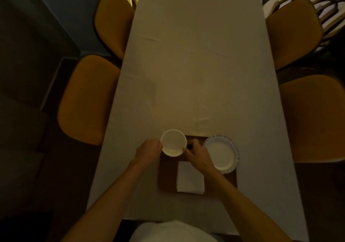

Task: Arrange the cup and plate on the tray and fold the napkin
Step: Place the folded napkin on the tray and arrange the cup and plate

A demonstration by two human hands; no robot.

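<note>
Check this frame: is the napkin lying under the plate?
No. The napkin lies by itself on the tray, near its front edge, while the plate sits apart at the tray's far right corner.

We count one white cup (173,142), one plate (222,154) with a patterned rim, one folded white napkin (190,178) and one brown tray (168,174) beneath them. We see two hands, a left hand (148,151) and a right hand (197,155). One long table (196,64) carries it all, and four yellow chairs (87,99) flank it, two per side.
</note>
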